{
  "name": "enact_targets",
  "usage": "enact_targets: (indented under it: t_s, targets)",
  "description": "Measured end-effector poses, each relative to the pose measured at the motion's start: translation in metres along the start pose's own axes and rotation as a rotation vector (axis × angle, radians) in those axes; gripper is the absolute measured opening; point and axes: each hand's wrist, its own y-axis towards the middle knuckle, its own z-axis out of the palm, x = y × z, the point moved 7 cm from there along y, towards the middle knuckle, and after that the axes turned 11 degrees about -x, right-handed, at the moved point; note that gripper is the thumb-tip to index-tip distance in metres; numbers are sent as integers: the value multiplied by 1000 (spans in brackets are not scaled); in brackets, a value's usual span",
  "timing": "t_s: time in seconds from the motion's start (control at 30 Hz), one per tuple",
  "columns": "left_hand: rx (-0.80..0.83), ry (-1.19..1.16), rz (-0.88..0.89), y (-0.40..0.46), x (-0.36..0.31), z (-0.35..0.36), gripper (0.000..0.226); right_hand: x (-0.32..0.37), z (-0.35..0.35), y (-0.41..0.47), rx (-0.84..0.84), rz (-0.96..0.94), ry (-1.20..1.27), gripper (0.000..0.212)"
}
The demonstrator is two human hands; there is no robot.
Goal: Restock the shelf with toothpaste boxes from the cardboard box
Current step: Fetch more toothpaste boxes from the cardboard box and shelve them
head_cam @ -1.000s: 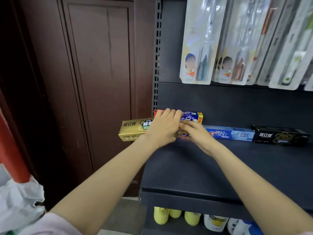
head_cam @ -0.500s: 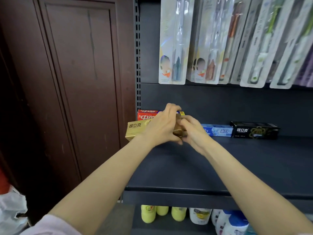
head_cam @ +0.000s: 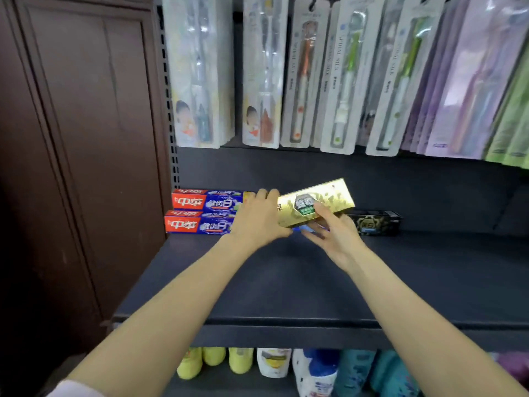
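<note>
Both the left hand (head_cam: 259, 217) and right hand (head_cam: 333, 234) grip the tilted gold toothpaste box (head_cam: 315, 202), which risks toppling the stacked red-and-blue toothpaste boxes (head_cam: 204, 212) if swung.

Gold box (head_cam: 315, 203), red-blue boxes (head_cam: 200, 212)

Two red-and-blue toothpaste boxes (head_cam: 201, 212) stacked, one gold toothpaste box (head_cam: 315, 203), one black toothpaste box (head_cam: 375, 223), one light blue box (head_cam: 307, 228) mostly hidden, two hands, about ten hanging toothbrush packs (head_cam: 300, 78), several bottles (head_cam: 274, 363) below, number unclear
</note>
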Motion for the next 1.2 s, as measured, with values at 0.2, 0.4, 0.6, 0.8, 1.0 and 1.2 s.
enact_targets:
  t_s: [0.2,0.4,0.6,0.8,1.0,1.2]
  targets:
    - [144,-142,30,9,-68,45,77,37,-99,24,-98,-113,-45,67]
    - [130,34,150,25,-131,91,78,76,-169,43,-393,-527,-1082,88]
    - [98,47,167,43,-156,134,77,76,-167,74,-117,-827,-1761,64]
    - [118,74,128,51,-139,168,68,71,-161,95,-220,-908,-1863,40]
    - [125,132,179,47,-141,165,64,62,-165,100,-118,-773,-1797,45]
    - [14,112,141,35,-183,139,39,77,-185,68,-56,-689,-1460,37]
